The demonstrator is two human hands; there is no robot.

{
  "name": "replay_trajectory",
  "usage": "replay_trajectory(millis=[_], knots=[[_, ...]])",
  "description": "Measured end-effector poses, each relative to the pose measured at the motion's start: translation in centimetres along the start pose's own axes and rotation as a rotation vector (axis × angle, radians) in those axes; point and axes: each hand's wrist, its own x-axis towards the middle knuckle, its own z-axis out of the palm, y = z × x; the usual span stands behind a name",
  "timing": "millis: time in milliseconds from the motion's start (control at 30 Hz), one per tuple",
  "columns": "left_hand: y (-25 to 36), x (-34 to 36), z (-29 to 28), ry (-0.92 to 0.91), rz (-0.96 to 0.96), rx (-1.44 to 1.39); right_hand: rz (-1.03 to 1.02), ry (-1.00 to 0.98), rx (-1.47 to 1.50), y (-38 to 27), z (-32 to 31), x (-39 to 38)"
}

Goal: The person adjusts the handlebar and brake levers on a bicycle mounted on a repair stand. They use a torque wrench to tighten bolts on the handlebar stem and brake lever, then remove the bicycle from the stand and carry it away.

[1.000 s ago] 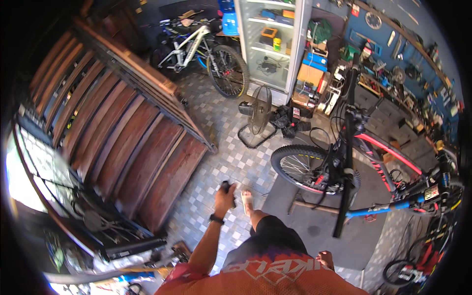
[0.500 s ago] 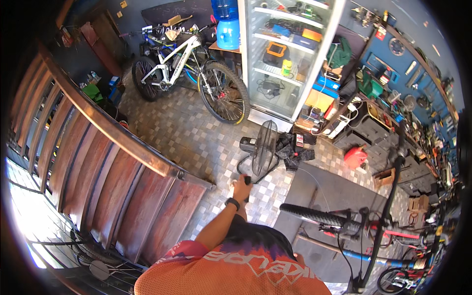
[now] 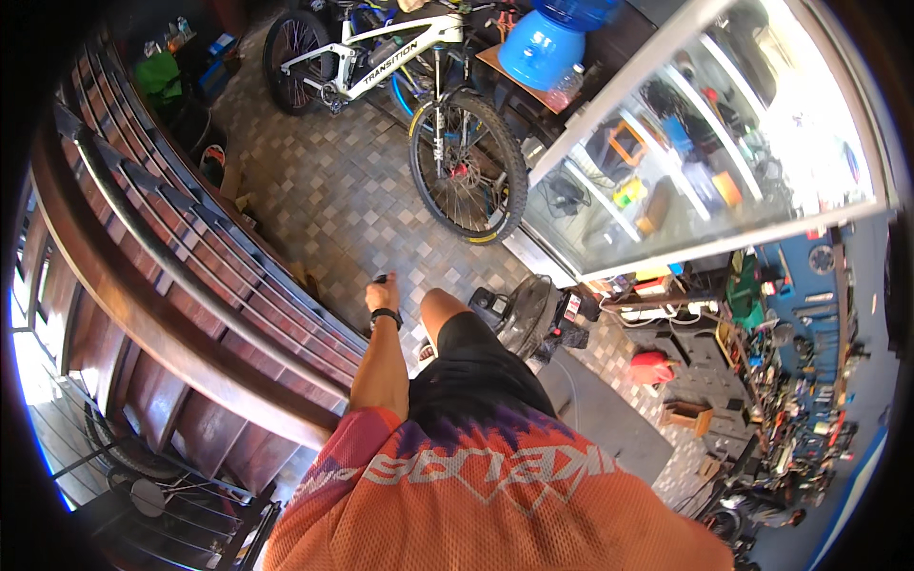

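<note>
My left hand (image 3: 380, 297) is stretched out low over the tiled floor, beside the wooden staircase. Its fingers are closed round a small black object (image 3: 384, 279), too small to name. A dark watch (image 3: 385, 315) sits on that wrist. Ahead and to the right stands a mountain bike (image 3: 400, 52) with a white frame, apart from my hand. A black floor fan (image 3: 531, 314) stands to the right, next to my bent leg in black shorts. My right hand is out of sight.
The staircase's wooden handrail (image 3: 181, 324) curves along my left. A glass-door display cabinet (image 3: 695, 143) stands ahead right, next to a blue water dispenser (image 3: 543, 52). Drawers (image 3: 700, 371), a red container (image 3: 652, 368) and many tools line the right side.
My view has swung right and moved forward, nearer the white bike and the stairs. My left hand still grips the black object. The bike at the right has left the view.
</note>
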Motion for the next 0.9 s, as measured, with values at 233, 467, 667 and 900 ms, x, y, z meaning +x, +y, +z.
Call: replay_trajectory(millis=[233, 467, 667, 900], knots=[[-2.2, 13.7, -3.1, 0.251, -0.341, -0.31, 0.287, -0.322, 0.141, -20.2, -8.1, 20.9], [-2.5, 19.4, -10.0, -0.174, -0.357, -0.045, -0.465, 0.062, -0.04, -50.7, -12.4, 38.4], [-1.3, 26.0, -11.7, -0.08, -0.578, -0.028, -0.567, -0.036, 0.053, -69.7, -9.3, 50.6], [-0.6, 48.4, -16.7, -0.188, -0.183, 0.221, -0.2, -0.326, -0.186, -73.0, 4.6, 61.4]])
